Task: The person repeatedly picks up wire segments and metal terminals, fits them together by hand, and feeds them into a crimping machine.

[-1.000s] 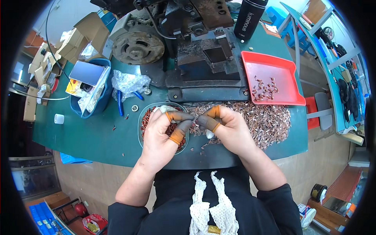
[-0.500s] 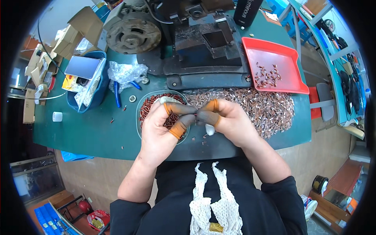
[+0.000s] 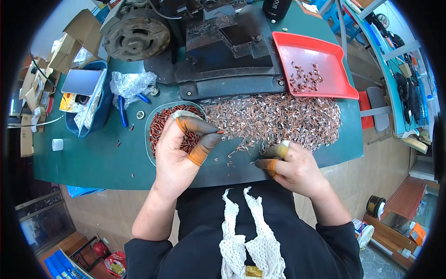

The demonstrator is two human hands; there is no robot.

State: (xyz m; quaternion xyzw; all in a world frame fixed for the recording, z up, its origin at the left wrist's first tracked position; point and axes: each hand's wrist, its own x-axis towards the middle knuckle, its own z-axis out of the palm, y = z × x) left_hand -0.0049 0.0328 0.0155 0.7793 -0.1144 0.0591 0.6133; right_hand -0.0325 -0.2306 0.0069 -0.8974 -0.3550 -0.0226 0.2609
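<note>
head view: your left hand (image 3: pixel 173 151) pinches 1 red piece (image 3: pixel 220 132) beside the bowl (image 3: pixel 147 135); your right hand (image 3: pixel 299 169) curls near the table (image 3: pixel 93 158) front edge, can't tell if holding. bowl looks well filled; big heap (image 3: pixel 297 118) remains.

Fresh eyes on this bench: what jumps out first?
Probably the wide heap of small coppery pieces on the green table, just below the red tray in the picture. Next, the left hand, pinching a thin reddish piece between dark-and-orange finger covers and hiding part of a bowl. The dark, grimy machine looms at top centre.
</note>
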